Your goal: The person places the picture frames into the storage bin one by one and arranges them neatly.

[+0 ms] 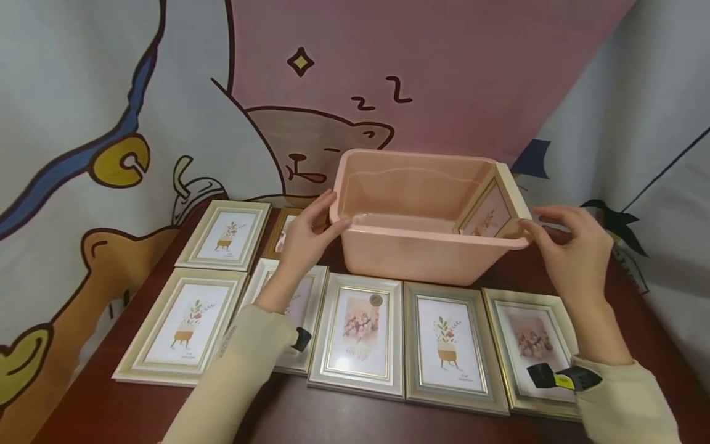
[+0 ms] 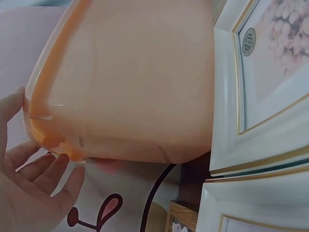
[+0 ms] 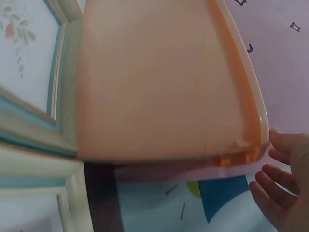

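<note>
A pink plastic storage bin (image 1: 410,253) stands on the table between both hands. At its left front corner my left hand (image 1: 305,237) holds the rim, thumb on the near edge and fingers along the left side; the left wrist view shows this hand (image 2: 38,179) around the rim corner. My right hand (image 1: 577,253) holds the right front corner by the rim, with the thumb on it; in the right wrist view the lower fingers of this hand (image 3: 280,183) are spread beside the corner. Inside the bin, a picture frame (image 1: 488,213) leans against the right wall.
Several picture frames lie face up before the bin, among them a silver-white frame (image 1: 357,333), a grey-gold frame (image 1: 452,351) and a gold frame (image 1: 532,345). Two cream frames lie left, one (image 1: 180,327) nearer. A brown frame (image 1: 277,231) is partly hidden behind my left hand.
</note>
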### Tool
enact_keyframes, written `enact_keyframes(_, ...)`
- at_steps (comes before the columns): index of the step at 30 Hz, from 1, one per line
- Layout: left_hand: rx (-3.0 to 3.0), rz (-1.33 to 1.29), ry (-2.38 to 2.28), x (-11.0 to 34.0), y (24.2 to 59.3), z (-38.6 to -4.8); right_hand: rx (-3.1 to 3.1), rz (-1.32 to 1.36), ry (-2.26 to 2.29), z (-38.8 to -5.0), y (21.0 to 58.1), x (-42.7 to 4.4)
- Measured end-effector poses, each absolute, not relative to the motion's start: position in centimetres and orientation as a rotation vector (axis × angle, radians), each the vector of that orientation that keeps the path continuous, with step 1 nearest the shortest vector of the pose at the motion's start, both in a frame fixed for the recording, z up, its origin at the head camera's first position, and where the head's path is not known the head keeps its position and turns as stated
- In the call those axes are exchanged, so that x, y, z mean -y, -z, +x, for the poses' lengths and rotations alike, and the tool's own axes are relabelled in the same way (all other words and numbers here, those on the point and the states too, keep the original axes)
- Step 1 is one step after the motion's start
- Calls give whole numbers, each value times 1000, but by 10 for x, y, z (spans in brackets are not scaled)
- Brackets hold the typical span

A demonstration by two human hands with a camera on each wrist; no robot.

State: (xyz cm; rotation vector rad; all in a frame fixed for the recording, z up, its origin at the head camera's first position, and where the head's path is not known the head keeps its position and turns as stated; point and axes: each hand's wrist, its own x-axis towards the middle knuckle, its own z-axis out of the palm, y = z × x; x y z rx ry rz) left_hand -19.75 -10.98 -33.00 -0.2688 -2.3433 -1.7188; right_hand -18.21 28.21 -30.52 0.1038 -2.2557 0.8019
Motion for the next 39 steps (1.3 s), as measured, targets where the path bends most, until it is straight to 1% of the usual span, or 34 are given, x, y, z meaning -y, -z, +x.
enact_keyframes(5, 2314, -269, 1776, 104, 331, -200, 2323, 11, -781, -173, 310, -306)
enact_keyframes(10, 2320, -272, 1798, 100, 333, -200, 2483, -167, -751, -163, 318, -333)
enact_keyframes(20, 2336, -279, 1771, 105, 332, -207, 2777, -398, -730, -162, 354, -382)
enact_keyframes(28, 2362, -242, 1735, 111, 332, -203, 2919, -505, -794, -166, 378, -406)
enact_keyframes(39, 2359, -254, 1736, 109, 331, -201, 2942, -571, -1103, -170, 417, -444)
